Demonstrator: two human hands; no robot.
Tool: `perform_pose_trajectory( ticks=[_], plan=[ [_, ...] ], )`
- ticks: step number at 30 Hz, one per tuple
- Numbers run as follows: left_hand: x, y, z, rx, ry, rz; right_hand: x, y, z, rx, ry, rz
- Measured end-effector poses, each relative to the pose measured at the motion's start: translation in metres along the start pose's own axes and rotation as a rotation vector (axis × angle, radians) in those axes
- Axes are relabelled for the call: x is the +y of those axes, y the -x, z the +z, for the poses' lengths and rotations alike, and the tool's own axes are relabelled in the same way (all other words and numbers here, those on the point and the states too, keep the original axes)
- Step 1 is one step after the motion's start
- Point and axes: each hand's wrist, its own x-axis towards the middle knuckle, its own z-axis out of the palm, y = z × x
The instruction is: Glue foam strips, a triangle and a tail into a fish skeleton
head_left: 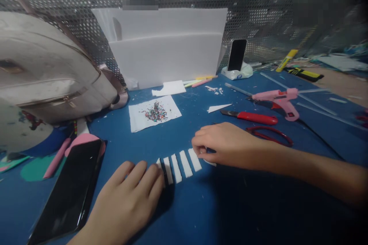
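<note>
Several short white strips [186, 164] lie side by side in a slightly curved row on the blue table. At the row's left end is my left hand [129, 193], back up with its fingers curled down. Its fingertips are hidden, beside or on the leftmost strip. My right hand [214, 143] is at the other end, fingers bent in and thumb low by the last strips; one strip pokes out under the thumb. Whether something is pinched there, I cannot make out. Behind it lie a red-handled cutter knife [257, 118] and a red looped handle [273, 134], partly covered by my forearm.
A pink glue gun [280, 99] with glue sticks lies right. Paper [136, 120] holds glittery bits [156, 113]. A black phone [69, 187] and a pale backpack [48, 72] are left. A white board [169, 57] and an upright phone [237, 54] stand behind.
</note>
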Motion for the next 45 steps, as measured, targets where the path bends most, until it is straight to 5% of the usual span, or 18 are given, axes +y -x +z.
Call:
perform_pose_trajectory(
  ticks=[18,25,31,36,39,45],
  plan=[
    [-0.003,0.002,-0.009,-0.066,-0.02,-0.052,-0.007,0.005,-0.008,0.002,0.0,0.004],
    [-0.005,0.002,-0.009,-0.025,-0.002,-0.064,-0.002,0.031,-0.021,0.118,-0.035,0.046],
    [-0.006,0.002,-0.008,-0.038,0.042,-0.115,0.042,0.102,-0.022,0.244,0.029,0.424],
    [-0.01,0.003,-0.004,-0.004,0.055,-0.088,0.111,0.177,-0.009,0.551,0.064,0.874],
    [-0.011,0.003,-0.005,-0.041,0.065,-0.1,0.146,0.199,-0.004,0.714,-0.095,0.875],
    [-0.008,0.004,-0.004,-0.096,0.095,-0.136,0.165,0.181,-0.007,0.632,-0.215,0.795]
  ],
)
